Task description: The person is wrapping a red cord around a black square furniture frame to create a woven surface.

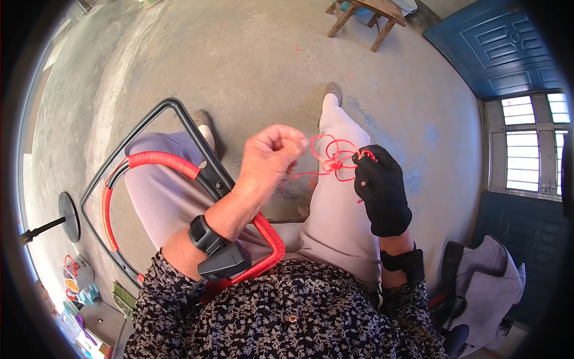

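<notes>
A tangled bundle of thin red cord [336, 163] hangs in several loops above my right thigh. My right hand [382, 194], in a black glove, is closed on the right side of this bundle. My left hand [272, 157] is bare, its thumb and fingers pinched at the edge of the leftmost loop. A loose strand runs from the bundle to the left, below that hand. Across my left thigh lies a black tubular frame [136, 128], with red cord wound tightly round its curved inner bar and round the corner under my left forearm.
A wooden stool [373, 13] stands ahead on the concrete floor [257, 66]. To the right are a blue door [502, 48], a barred window and a grey draped item [487, 287]. At left are a round black disc on a rod [69, 216], a bag [79, 278] and a green brush [124, 298].
</notes>
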The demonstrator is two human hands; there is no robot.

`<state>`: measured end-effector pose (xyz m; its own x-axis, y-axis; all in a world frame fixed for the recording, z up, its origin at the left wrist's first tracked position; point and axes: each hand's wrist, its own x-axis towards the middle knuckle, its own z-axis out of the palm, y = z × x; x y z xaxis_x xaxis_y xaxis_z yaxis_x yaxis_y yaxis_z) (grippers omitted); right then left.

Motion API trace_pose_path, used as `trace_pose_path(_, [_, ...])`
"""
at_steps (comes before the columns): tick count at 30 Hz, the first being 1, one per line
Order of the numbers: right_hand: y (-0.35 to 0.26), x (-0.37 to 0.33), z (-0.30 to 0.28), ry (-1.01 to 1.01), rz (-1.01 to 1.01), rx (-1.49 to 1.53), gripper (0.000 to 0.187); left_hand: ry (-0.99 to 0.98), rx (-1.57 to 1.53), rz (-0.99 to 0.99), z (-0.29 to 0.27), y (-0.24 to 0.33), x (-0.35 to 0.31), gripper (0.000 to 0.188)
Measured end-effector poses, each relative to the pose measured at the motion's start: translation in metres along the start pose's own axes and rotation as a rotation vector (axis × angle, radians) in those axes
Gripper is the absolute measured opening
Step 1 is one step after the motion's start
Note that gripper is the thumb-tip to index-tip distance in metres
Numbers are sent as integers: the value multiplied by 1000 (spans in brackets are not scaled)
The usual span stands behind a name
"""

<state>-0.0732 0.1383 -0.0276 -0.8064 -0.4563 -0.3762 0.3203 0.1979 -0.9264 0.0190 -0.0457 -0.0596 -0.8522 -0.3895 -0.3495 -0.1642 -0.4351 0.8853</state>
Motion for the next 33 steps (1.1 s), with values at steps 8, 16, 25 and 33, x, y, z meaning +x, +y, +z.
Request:
trace_pose_path(8, [-15,-8,11,31,99,-77,6,-259,2,-4,10,25,-13,15])
trace_pose_path(16, [-13,-8,15,-82,-311,-527,19,-176,73,6,8,13,-8,18])
trace_pose_path(25, [-2,1,-4,-119,16,51,29,-126,179,262,-3,18,-1,21])
trace_pose_path(33, [12,2,10,-293,-304,-263,20,-352,-146,-3,1,18,-2,19])
